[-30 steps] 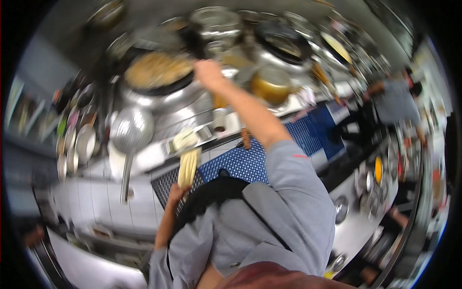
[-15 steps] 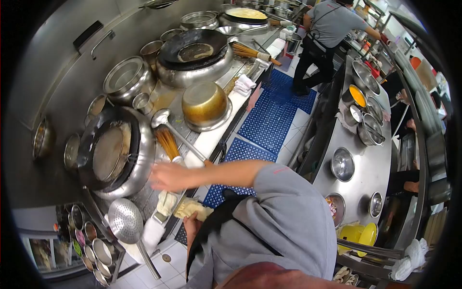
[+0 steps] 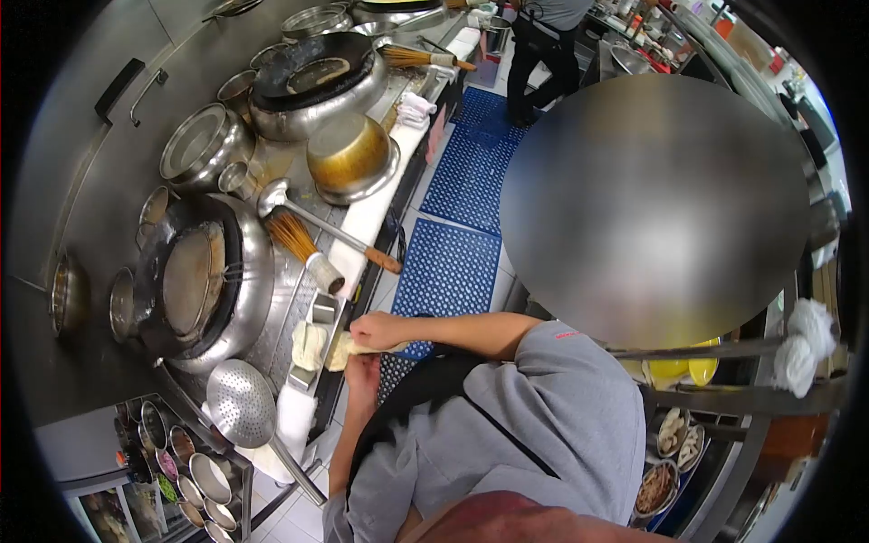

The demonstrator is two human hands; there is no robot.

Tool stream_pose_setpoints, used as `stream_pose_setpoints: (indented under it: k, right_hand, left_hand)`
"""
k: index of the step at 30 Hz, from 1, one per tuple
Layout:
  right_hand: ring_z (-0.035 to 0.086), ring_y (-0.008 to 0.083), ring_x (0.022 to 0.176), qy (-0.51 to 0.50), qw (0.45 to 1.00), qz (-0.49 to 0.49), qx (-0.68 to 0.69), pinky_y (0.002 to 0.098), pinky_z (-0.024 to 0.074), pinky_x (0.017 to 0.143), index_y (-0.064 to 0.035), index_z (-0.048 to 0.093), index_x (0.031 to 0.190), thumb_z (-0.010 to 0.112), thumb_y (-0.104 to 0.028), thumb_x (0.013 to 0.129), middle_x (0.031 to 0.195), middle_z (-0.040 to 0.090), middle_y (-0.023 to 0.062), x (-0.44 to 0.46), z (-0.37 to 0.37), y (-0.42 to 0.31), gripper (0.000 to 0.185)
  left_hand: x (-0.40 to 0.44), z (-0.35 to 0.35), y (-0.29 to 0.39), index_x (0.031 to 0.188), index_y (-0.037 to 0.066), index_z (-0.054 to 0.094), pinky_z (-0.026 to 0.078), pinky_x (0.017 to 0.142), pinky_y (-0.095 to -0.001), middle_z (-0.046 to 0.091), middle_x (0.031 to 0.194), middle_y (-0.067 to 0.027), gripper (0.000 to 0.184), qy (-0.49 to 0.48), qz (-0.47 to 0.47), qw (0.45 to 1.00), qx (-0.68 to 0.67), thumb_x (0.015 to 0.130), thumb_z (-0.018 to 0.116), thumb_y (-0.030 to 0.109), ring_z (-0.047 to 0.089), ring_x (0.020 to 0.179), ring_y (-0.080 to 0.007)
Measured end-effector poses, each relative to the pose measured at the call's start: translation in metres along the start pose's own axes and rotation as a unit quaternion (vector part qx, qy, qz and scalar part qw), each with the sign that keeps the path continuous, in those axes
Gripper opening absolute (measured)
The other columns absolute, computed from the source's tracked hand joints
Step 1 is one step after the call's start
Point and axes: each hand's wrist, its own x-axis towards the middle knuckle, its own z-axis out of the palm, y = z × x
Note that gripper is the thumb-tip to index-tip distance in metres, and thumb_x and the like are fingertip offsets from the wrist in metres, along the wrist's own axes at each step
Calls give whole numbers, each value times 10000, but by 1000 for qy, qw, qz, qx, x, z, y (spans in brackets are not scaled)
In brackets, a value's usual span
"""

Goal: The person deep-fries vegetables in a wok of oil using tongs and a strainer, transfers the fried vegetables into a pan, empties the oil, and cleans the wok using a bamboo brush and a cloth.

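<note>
Both of my hands are at the stove's front edge, on a cream-coloured folded cloth [image 3: 339, 353]. My right hand [image 3: 374, 331] is closed on it from above, fingers bent. Just below, my left hand [image 3: 363, 373] grips its lower side, its fingers partly hidden. Beside them, a second pale cloth [image 3: 310, 345] lies bunched in a narrow metal trough [image 3: 323, 312]. A bamboo brush [image 3: 303, 249] and a ladle [image 3: 330, 228] with a wooden handle lie beyond. To the left, a dark wok [image 3: 154, 271] sits on its steel ring.
A perforated skimmer [image 3: 241, 404] lies nearby with its handle over the edge. An upturned pot [image 3: 348, 152] and another wok [image 3: 312, 77] stand farther along. A person [image 3: 541, 54] stands on the blue mats [image 3: 450, 271]. A grey blur hides much of the right.
My right hand has come back from beside the wok to the cloth by my left hand. The view has shifted, and a blurred patch now covers the right-hand counter.
</note>
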Motion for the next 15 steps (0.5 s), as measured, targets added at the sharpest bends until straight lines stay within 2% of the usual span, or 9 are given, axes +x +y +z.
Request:
stream_pose_setpoints:
  k: [1, 3, 4, 5, 6, 8, 11, 14, 15]
  right_hand:
    - [622, 390, 655, -48, 998, -22, 15, 471, 484, 615, -9, 613, 781, 521, -137, 792, 700, 642, 213, -5, 12, -5, 158]
    - [635, 394, 687, -82, 974, 111, 178, 472, 489, 624, -7, 617, 785, 505, -156, 814, 689, 639, 214, -7, 48, 1, 188]
    - [641, 395, 702, -84, 944, 177, 265, 472, 492, 628, -6, 618, 786, 496, -165, 825, 683, 638, 214, -11, 64, 4, 204]
    - [658, 350, 713, 69, 918, 261, 291, 451, 499, 610, -26, 631, 781, 503, -212, 860, 696, 648, 185, -17, 77, 3, 239]
    - [643, 290, 665, 247, 963, 97, -42, 420, 494, 596, -57, 637, 800, 504, -240, 883, 771, 659, 144, -16, 101, 32, 241]
    - [622, 268, 774, 156, 962, 116, -193, 415, 493, 660, -75, 639, 845, 521, -258, 871, 877, 658, 107, -30, 101, 24, 220]
    - [584, 298, 933, 46, 917, -83, -387, 449, 484, 772, -66, 648, 914, 547, -256, 828, 936, 657, 102, -51, 88, 15, 232]
    - [457, 315, 1171, -45, 900, -124, -416, 515, 430, 885, -85, 665, 962, 619, -278, 739, 1041, 617, 98, -56, 105, 14, 299]
    - [397, 333, 1238, -91, 910, -74, -397, 470, 435, 898, -79, 688, 994, 651, -273, 706, 1137, 594, 110, -55, 106, 8, 349]
  left_hand:
    - [3, -5, -7, 1131, 37, 567, 492, 854, -342, 615, 1065, -56, 356, 39, 4, 999, 35, 775, 574, 56, 598, 907, -159]
    - [11, -13, -18, 1139, 33, 565, 493, 849, -337, 616, 1069, -60, 356, 70, 20, 992, 105, 785, 576, 69, 599, 914, -161]
    - [9, -18, -23, 1143, 31, 565, 494, 847, -335, 616, 1071, -62, 356, 62, 25, 989, 134, 790, 576, 75, 599, 917, -162]
    - [6, -24, -28, 1147, 30, 564, 495, 845, -333, 616, 1073, -64, 356, 53, 30, 984, 165, 795, 577, 82, 599, 921, -163]
    - [1, -28, -30, 1151, 28, 563, 495, 842, -331, 616, 1075, -65, 357, 42, 34, 980, 190, 800, 577, 88, 599, 924, -164]
    - [-3, -34, -33, 1159, 24, 561, 496, 838, -327, 616, 1080, -69, 358, 25, 40, 973, 226, 810, 579, 101, 599, 931, -166]
    - [-3, -37, -28, 1172, 19, 559, 498, 831, -320, 616, 1086, -75, 362, 5, 57, 959, 277, 825, 580, 121, 600, 942, -168]
    - [-1, -38, -21, 1184, 14, 556, 500, 824, -314, 617, 1092, -80, 367, -14, 74, 946, 315, 840, 582, 140, 600, 952, -171]
    - [0, -40, -19, 1188, 12, 556, 501, 822, -312, 617, 1095, -82, 370, -18, 81, 942, 325, 845, 583, 147, 601, 956, -172]
